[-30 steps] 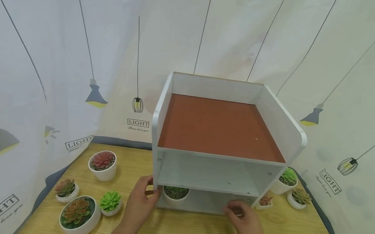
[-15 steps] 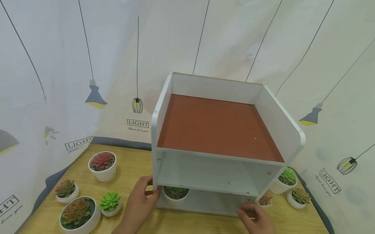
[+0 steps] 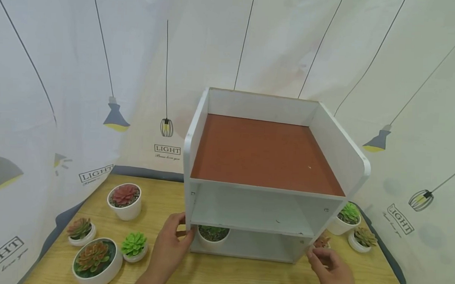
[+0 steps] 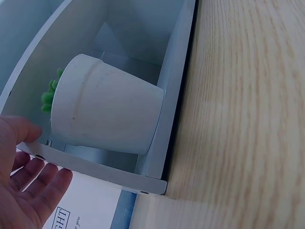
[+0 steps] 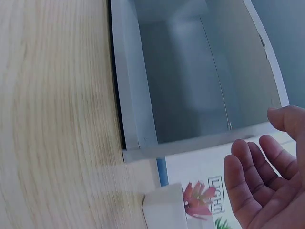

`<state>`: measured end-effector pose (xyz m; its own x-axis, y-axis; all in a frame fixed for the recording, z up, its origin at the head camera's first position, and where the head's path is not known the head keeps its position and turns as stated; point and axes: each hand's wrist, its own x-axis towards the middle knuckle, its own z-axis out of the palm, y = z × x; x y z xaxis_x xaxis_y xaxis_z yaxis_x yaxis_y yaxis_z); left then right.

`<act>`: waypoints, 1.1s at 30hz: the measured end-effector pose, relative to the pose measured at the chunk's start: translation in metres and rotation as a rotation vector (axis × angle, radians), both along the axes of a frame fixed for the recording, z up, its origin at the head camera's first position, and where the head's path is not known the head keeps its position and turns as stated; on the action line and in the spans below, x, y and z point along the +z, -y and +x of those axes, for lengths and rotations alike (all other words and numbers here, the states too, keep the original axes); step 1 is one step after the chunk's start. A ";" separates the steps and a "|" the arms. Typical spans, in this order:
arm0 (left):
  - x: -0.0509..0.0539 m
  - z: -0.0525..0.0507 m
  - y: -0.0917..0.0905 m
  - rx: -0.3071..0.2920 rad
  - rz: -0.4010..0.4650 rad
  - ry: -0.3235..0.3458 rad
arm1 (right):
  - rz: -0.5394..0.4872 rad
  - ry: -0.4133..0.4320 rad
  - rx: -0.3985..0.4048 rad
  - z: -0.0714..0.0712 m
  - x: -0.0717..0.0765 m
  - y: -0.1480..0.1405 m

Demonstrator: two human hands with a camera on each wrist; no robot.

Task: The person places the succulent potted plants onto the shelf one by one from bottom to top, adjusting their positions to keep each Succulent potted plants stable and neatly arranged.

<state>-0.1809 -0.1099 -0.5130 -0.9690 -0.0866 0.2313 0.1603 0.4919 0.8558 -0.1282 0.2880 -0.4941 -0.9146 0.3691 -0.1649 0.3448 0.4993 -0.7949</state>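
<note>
A white shelf unit (image 3: pixel 262 232) with a reddish-brown top board stands on the wooden table. My left hand (image 3: pixel 170 245) holds the front edge of its left side panel, thumb inside and fingers outside. Just beside that thumb, a green succulent in a white pot (image 4: pixel 107 107) sits upright at the left end of the bottom compartment. My right hand (image 3: pixel 333 269) is at the front edge of the right side panel. In the right wrist view its thumb and loosely bent fingers (image 5: pixel 238 183) are spread apart, with nothing held; whether they touch the panel I cannot tell.
Left of the shelf are potted succulents: a red one (image 3: pixel 124 201), a small bright green one (image 3: pixel 134 246), a large orange-green one (image 3: pixel 97 263) and a small brownish one (image 3: pixel 81 231). To the right are a pink one (image 5: pixel 164 207), a green one (image 3: pixel 346 219) and an olive one (image 3: pixel 362 240).
My right hand has moved rightward along the front of the bottom compartment to the right side panel. The left hand, shelf unit and potted succulent have stayed put.
</note>
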 end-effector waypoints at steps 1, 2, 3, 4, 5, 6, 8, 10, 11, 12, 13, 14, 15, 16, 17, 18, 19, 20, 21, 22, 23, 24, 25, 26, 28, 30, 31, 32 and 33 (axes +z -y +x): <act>0.000 0.000 0.000 -0.001 -0.001 -0.002 | 0.000 -0.002 -0.011 0.000 0.000 -0.002; -0.001 0.000 0.000 0.000 0.000 0.001 | -0.001 -0.008 -0.024 0.000 -0.001 -0.004; -0.001 0.000 0.000 0.001 0.001 0.004 | -0.002 -0.015 -0.037 0.001 -0.001 -0.006; -0.001 -0.001 0.000 0.002 0.003 0.007 | -0.004 -0.025 -0.050 0.001 -0.002 -0.008; -0.001 -0.001 0.000 0.002 0.004 0.014 | 0.003 -0.031 -0.063 0.001 -0.003 -0.009; -0.002 -0.001 0.000 0.002 0.003 0.019 | 0.005 -0.042 -0.075 0.001 -0.004 -0.010; -0.002 -0.001 0.000 0.003 0.005 0.030 | 0.011 -0.062 -0.102 0.000 -0.006 -0.013; -0.002 -0.002 0.000 0.000 0.006 0.035 | 0.015 -0.077 -0.124 0.000 -0.007 -0.015; -0.002 -0.002 0.000 0.000 0.006 0.037 | 0.026 -0.083 -0.133 -0.001 -0.009 -0.016; -0.001 -0.002 0.000 0.000 0.006 0.038 | 0.034 -0.081 -0.142 -0.002 -0.010 -0.017; -0.001 -0.002 0.000 -0.001 0.005 0.037 | 0.046 -0.076 -0.147 -0.003 -0.011 -0.018; -0.001 -0.002 0.000 0.000 0.005 0.038 | 0.055 -0.070 -0.150 -0.003 -0.012 -0.020; -0.001 -0.002 0.000 0.000 0.004 0.039 | 0.068 -0.064 -0.148 -0.004 -0.013 -0.021; -0.001 -0.002 0.000 0.000 0.003 0.039 | 0.079 -0.056 -0.144 -0.004 -0.014 -0.022; 0.000 -0.002 0.000 0.002 0.003 0.042 | 0.088 -0.047 -0.141 -0.005 -0.015 -0.023; 0.000 -0.002 0.000 0.002 0.003 0.043 | 0.088 -0.035 -0.136 -0.006 -0.016 -0.024; 0.000 -0.002 0.000 0.003 0.003 0.045 | 0.089 -0.031 -0.130 -0.006 -0.017 -0.026; 0.000 -0.002 0.000 0.003 0.002 0.046 | 0.085 -0.029 -0.127 -0.007 -0.018 -0.027; -0.001 -0.002 0.000 0.004 0.001 0.046 | 0.080 -0.024 -0.125 -0.008 -0.019 -0.028; -0.001 -0.002 0.000 0.005 0.001 0.046 | 0.073 -0.020 -0.127 -0.009 -0.020 -0.028; -0.001 -0.002 0.000 0.005 0.000 0.046 | 0.063 -0.015 -0.128 -0.011 -0.021 -0.029; -0.001 -0.002 0.000 0.006 -0.001 0.045 | 0.055 -0.012 -0.125 -0.012 -0.022 -0.030; -0.001 -0.002 0.000 0.006 -0.002 0.043 | 0.048 -0.010 -0.121 -0.013 -0.023 -0.031; -0.001 -0.002 0.000 0.007 -0.001 0.042 | 0.039 -0.007 -0.116 -0.014 -0.023 -0.032; -0.002 -0.002 0.000 0.007 0.002 0.039 | 0.034 0.008 -0.106 -0.016 -0.025 -0.034; -0.002 -0.002 0.000 0.007 0.003 0.037 | 0.027 0.023 -0.087 -0.019 -0.025 -0.037; -0.002 -0.002 -0.001 0.007 0.002 0.036 | 0.024 0.030 -0.085 -0.020 -0.025 -0.038; -0.002 -0.002 0.000 0.008 0.001 0.036 | 0.024 0.037 -0.082 -0.021 -0.025 -0.039; -0.002 -0.002 -0.001 0.008 0.000 0.036 | 0.019 0.045 -0.077 -0.022 -0.025 -0.041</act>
